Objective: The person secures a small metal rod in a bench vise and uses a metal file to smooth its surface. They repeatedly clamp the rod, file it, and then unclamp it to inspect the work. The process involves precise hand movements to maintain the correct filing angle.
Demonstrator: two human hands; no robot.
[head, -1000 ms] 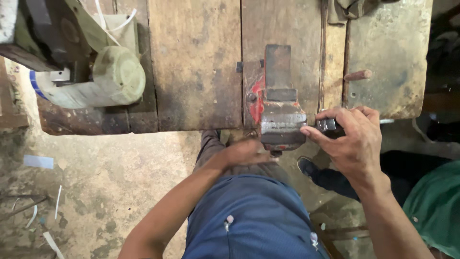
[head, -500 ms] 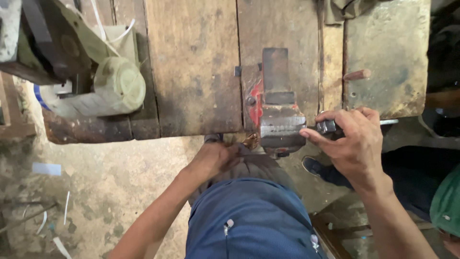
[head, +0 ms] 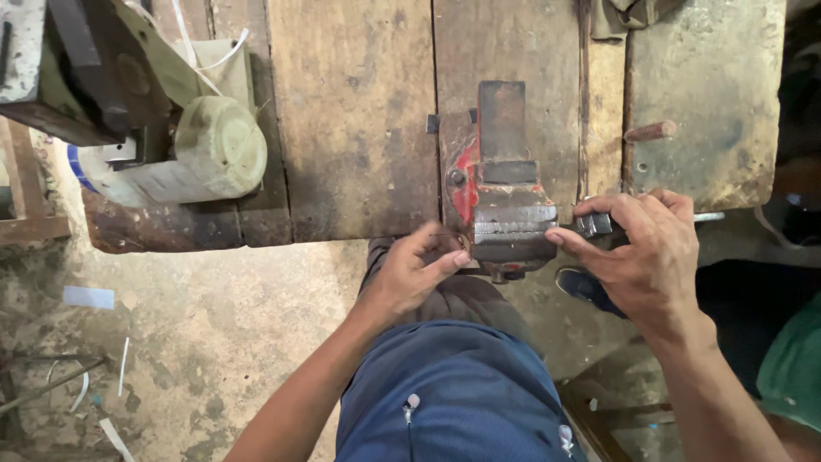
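Note:
A red and grey bench vise (head: 505, 192) is bolted at the front edge of a worn wooden workbench (head: 359, 120). My left hand (head: 415, 269) pinches a small thin part, hard to make out, at the left side of the vise jaws. My right hand (head: 641, 252) is closed around the end of the vise's handle bar (head: 596, 224), which sticks out to the right of the jaws. Blue trousers (head: 445, 393) fill the bottom centre.
A pale green machine with a round housing (head: 184, 145) stands on the bench's left end. A rusty bolt (head: 650, 131) lies on the grey slab at right. Scraps and strips litter the concrete floor (head: 171, 342). A green-clad person (head: 791, 368) is at the right edge.
My left hand has moved up from below the bench edge to the left side of the vise jaws. My right hand stays on the handle bar.

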